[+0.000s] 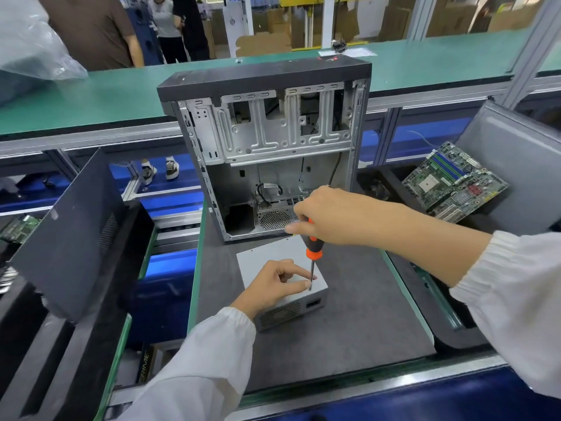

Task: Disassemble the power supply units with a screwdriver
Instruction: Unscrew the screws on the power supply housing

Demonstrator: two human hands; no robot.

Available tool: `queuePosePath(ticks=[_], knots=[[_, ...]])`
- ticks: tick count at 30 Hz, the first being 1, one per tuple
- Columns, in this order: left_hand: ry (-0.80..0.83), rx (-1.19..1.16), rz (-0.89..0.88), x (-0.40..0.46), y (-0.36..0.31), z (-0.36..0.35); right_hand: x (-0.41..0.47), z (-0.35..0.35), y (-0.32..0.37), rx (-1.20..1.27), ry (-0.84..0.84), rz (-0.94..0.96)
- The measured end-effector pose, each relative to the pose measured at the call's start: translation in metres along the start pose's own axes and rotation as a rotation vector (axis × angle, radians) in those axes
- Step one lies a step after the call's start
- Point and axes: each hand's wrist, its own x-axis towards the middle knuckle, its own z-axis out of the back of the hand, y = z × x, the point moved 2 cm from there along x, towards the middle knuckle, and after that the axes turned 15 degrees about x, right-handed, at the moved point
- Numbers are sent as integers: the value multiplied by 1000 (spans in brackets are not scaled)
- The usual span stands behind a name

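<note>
open desktop computer case (267,141), side panel off, upright at the rear of the grey mat (349,314); motherboard (453,182) tilted in the right bin; dark case panel (69,238) leaning at left; green conveyor belt (106,92) behind.

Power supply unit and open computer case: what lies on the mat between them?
Only bare grey mat there, in the head view; the power supply unit sits before the case.
</note>
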Motion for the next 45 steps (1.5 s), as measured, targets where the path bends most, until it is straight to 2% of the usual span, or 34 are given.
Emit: queuePosePath(ticks=[4,11,13,15,17,20,22,25,28,30,33,36,37,41,43,45], knots=[[-15,-36,-11,1,1,0,4,1,7,-15,10,93],[-24,-60,-69,5,-1,-8,3,23,4,158,313,99],[-33,-46,-65,5,-1,-10,2,27,3,144,349,63],[-43,-60,-59,6,0,-11,-1,26,1,105,282,-39],[-47,-83,-40,6,1,-12,-4,22,1,68,129,-167],[-42,-101,-28,6,2,-13,-1,15,4,-155,-25,-170],[-48,-113,-35,6,3,-12,1,11,6,-181,29,-101],[-45,-144,-72,6,0,-10,-1,15,10,-85,232,5],[5,-154,-101,7,-4,-13,-3,23,14,-26,347,35],[3,-155,-90,6,-5,-14,-3,26,12,0,320,-18],[-6,-146,-64,6,-2,-13,-4,25,11,-12,153,-214],[-13,-138,-71,7,-4,-12,1,16,11,-124,39,-183],[-19,-149,-77,7,-7,-10,2,15,11,-122,72,-152],[-39,-177,-115,10,-24,-4,-5,28,11,60,372,-144],[-35,-170,-119,12,-30,-2,-9,32,14,58,318,-137],[-31,-157,-117,13,-34,-2,-11,35,17,-9,190,-233]])
